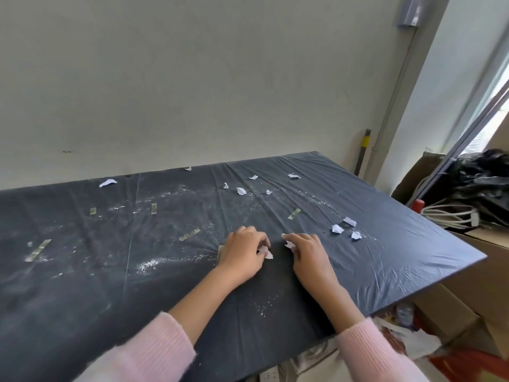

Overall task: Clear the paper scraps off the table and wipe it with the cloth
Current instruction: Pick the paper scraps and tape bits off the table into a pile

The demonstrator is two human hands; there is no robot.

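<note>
A black plastic sheet covers the table [82, 285], dusted with white powder. White paper scraps lie scattered on it: three near the right edge [337, 229], several toward the back [241, 191] and one at the back left [107, 182]. My left hand [243, 255] rests mid-table, fingers curled around a white scrap [267, 254]. My right hand [309, 252] lies beside it, fingertips pinching another scrap [289, 244]. No cloth is in view.
Strips of greenish tape [189, 234] are stuck to the sheet. A wall runs behind the table. Cardboard boxes [484, 271], black bags [484, 177] and white cables [451, 213] crowd the floor to the right.
</note>
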